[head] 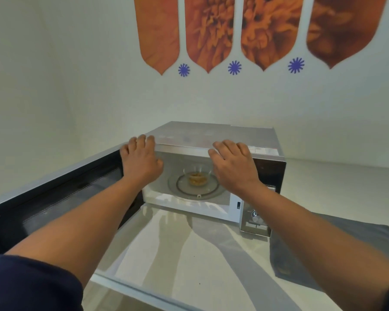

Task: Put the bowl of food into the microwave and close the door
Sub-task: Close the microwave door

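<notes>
Head view, centre of frame
Microwave: silver box-shaped microwave oven [218, 136] with white cavity, standing on a pale countertop [177, 250], against a whitish wall.
Door: black-framed microwave door [54, 194] swung wide open toward the left edge of the frame, its inner window facing the camera.
Bowl: clear glass bowl holding orange-brown food [197, 175], sitting inside the cavity on the round glass turntable [194, 187], near its middle. No hand touches it.
Left hand: left hand [140, 159] at the upper left corner of the oven opening, fingers spread and loosely extended, tips at the top edge where the door meets the casing. Holds nothing; firm contact with the edge cannot be told.
Right hand: right hand [235, 166] in front of the upper right part of the opening, palm down, fingers spread open, empty; fingertips near the top front edge.
Controls: silver panel with a round dial [255, 215], lower right of the oven.
Lower right: grey cloth [350, 250] flat on the counter, beside the oven.
Upper frame: orange leaf-shaped wall prints [256, 30] with small blue star marks [234, 67] below.
Lower left: dark blue sleeve [32, 286].
</notes>
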